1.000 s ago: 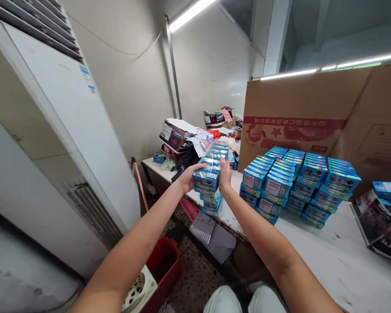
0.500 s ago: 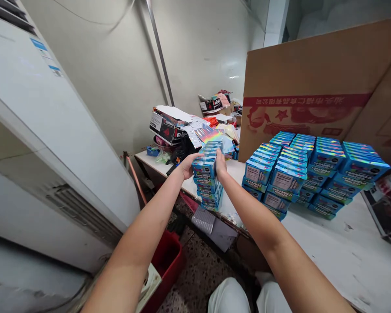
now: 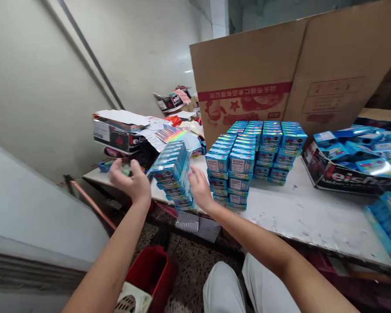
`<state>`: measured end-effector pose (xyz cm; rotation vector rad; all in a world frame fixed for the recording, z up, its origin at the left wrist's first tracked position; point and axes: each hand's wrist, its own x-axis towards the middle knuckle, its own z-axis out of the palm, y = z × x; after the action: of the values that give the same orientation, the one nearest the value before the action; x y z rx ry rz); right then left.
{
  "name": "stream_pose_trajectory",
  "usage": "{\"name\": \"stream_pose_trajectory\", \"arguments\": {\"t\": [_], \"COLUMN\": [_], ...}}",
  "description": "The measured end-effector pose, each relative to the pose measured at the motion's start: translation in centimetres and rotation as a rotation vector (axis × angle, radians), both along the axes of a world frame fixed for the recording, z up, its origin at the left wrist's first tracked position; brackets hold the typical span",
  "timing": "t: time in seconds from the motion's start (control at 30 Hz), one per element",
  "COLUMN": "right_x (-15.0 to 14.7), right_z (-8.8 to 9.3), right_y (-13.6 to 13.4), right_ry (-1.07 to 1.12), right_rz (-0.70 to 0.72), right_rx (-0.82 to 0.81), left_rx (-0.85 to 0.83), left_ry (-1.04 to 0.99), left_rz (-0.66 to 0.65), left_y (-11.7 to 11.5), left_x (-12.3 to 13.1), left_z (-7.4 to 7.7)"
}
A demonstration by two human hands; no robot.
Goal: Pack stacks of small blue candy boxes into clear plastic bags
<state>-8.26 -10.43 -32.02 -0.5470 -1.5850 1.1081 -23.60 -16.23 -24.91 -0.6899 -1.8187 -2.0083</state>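
Note:
A stack of blue candy boxes (image 3: pixel 171 174) stands on the white table near its front left edge. To its left, my left hand (image 3: pixel 132 180) is in the air, fingers spread and slightly blurred, holding nothing. My right hand (image 3: pixel 199 187) is at the stack's right side with its fingers apart; whether the fingertips still touch the boxes I cannot tell. More blue boxes (image 3: pixel 241 163) are piled in rows just right of that hand, their printed sides facing me.
A tall brown carton (image 3: pixel 247 65) stands behind the piles. On the right, a black open carton (image 3: pixel 345 184) holds loose blue boxes. Papers and a dark carton (image 3: pixel 117 134) lie at the back left. Below the table edge is a red bin (image 3: pixel 153 269).
Both hands have come off the stack's sides, the left one moving clear to the left. The view has turned to the right, bringing the black carton of loose boxes into sight.

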Motion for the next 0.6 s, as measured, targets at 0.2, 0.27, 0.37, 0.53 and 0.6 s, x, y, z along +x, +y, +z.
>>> {"name": "stream_pose_trajectory", "arguments": {"t": [0.2, 0.27, 0.37, 0.53, 0.6], "right_x": [14.8, 17.4, 19.4, 20.1, 19.5], "right_z": [-5.1, -5.9, -5.5, -2.7, -1.7], "right_y": [-3.0, -1.3, 2.6, 8.8, 10.7], "right_ry": [-0.114, -0.046, 0.116, 0.072, 0.050], "right_rz": [-0.119, -0.281, -0.464, -0.418, -0.353], "right_rx": [0.230, 0.032, -0.263, -0.587, -0.653], "left_rx": [-0.137, -0.252, -0.352, -0.371, -0.400], "left_ry": [0.724, 0.742, 0.657, 0.484, 0.423], "left_rz": [-0.247, -0.444, -0.565, -0.541, -0.557], "left_y": [-4.6, -3.8, -1.3, 1.8, 2.1], "left_x": [10.6, 13.9, 17.2, 18.8, 18.7], "left_z": [-2.8, -3.4, -3.7, -3.5, -3.3]}}
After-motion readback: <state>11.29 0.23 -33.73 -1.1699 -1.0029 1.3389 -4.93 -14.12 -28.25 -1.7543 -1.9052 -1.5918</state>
